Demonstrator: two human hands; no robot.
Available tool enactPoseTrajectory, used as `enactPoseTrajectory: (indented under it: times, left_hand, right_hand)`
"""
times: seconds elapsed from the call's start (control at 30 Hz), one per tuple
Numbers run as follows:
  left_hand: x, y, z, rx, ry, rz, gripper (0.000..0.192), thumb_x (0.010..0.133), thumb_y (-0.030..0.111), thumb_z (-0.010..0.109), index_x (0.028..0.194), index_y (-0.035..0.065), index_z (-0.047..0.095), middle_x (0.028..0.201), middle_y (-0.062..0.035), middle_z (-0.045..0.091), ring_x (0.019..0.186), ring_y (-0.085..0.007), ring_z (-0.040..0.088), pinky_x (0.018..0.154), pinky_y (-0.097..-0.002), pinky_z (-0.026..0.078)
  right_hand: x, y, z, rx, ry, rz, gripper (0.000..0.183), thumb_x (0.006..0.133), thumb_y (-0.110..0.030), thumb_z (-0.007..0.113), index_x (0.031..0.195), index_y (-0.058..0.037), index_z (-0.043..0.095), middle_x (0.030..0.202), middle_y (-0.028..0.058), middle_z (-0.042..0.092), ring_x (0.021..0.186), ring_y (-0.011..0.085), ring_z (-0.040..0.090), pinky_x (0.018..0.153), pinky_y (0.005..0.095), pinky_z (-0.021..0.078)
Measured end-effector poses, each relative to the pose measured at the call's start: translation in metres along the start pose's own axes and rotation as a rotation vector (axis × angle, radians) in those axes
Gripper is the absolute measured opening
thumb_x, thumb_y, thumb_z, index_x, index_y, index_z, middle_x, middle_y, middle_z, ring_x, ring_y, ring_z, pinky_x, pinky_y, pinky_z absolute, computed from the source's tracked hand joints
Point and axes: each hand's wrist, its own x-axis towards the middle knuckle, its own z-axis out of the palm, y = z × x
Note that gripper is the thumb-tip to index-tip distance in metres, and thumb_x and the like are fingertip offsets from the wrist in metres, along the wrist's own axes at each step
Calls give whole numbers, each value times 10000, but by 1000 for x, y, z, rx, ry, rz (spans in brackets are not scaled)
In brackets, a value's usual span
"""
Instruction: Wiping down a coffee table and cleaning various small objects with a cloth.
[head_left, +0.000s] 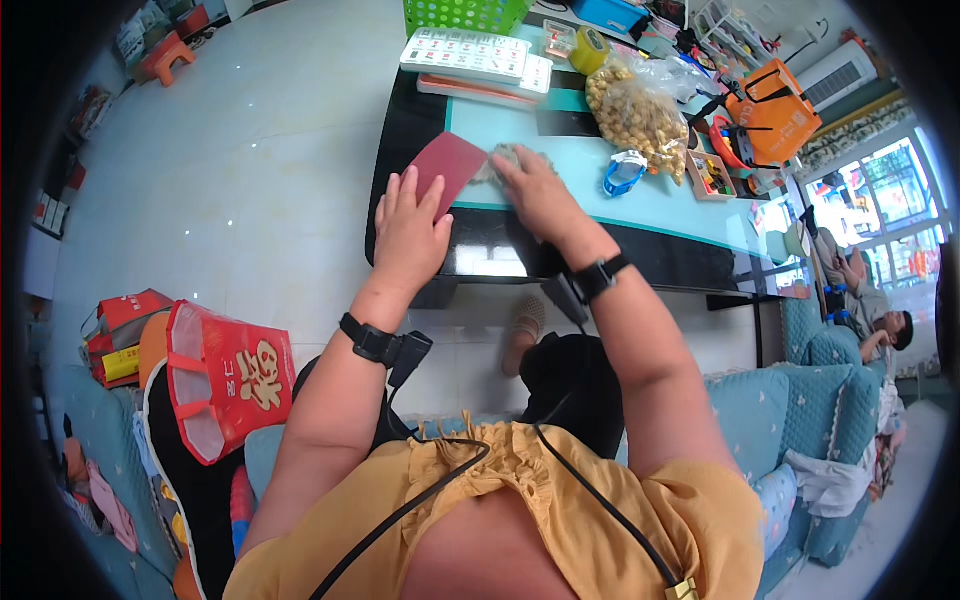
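My left hand (412, 225) lies palm down with spread fingers on the lower part of a dark red booklet or card (448, 161), which rests at a slant on the glossy table (660, 251). Over a crumpled greyish cloth (491, 171) just right of the booklet is my right hand (536, 187), its fingertips on or just above the cloth. Whether the fingers grip the cloth is hidden. A blue and white watch-like band (625, 173) lies to the right of my right hand.
Beyond my hands are stacked white lidded cases (465, 56), a green perforated basket (465, 15), yellow tape (589, 51) and a plastic bag of round brown snacks (637, 112). A small box of toys (711, 177) stands right. A red bag (232, 382) is left; another person (870, 300) reclines far right.
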Motion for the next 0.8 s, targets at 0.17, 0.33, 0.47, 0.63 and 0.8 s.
enactPoseTrajectory:
  times: [0.17, 0.33, 0.47, 0.63, 0.8]
  left_hand:
    - [7, 9, 2, 2, -33, 54, 525, 925, 214, 640, 1426, 127, 509, 1516, -211, 384, 1405, -403, 352, 1118, -496, 313]
    - [-7, -8, -3, 40, -52, 1, 526, 927, 219, 641, 1428, 129, 509, 1507, -203, 398, 1400, -389, 356, 1109, -493, 318]
    - [2, 1, -2, -3, -28, 23, 526, 929, 220, 639, 1430, 130, 508, 1510, -197, 394, 1407, -383, 343, 1121, -491, 305]
    - [20, 27, 2, -46, 3, 85, 528, 927, 223, 641, 1430, 130, 509, 1510, -190, 397, 1408, -382, 344, 1127, -488, 302]
    - [-1, 0, 2, 5, 2, -19, 528, 911, 228, 661, 1411, 122, 528, 1496, -182, 413, 1393, -381, 363, 1118, -495, 314]
  right_hand:
    - [45, 104, 24, -208, -71, 352, 422, 994, -252, 496, 1406, -160, 513, 1423, 286, 458, 1333, 415, 438, 1113, 450, 376]
    - [99, 73, 20, 45, -51, 951, 453, 1048, -315, 341, 1446, -126, 446, 1502, 244, 353, 1392, 427, 341, 1129, 477, 346]
    - [105, 78, 9, 44, 54, 1101, 467, 1048, -332, 330, 1441, -108, 444, 1503, 240, 353, 1389, 424, 338, 1123, 483, 345]
    - [52, 114, -4, -126, 134, 661, 426, 1020, -316, 442, 1327, -40, 547, 1398, 234, 492, 1270, 442, 483, 1030, 496, 433]
    - [6, -32, 23, -132, -18, 142, 402, 906, -102, 575, 1308, -116, 595, 1355, 231, 506, 1225, 423, 523, 1002, 474, 471]
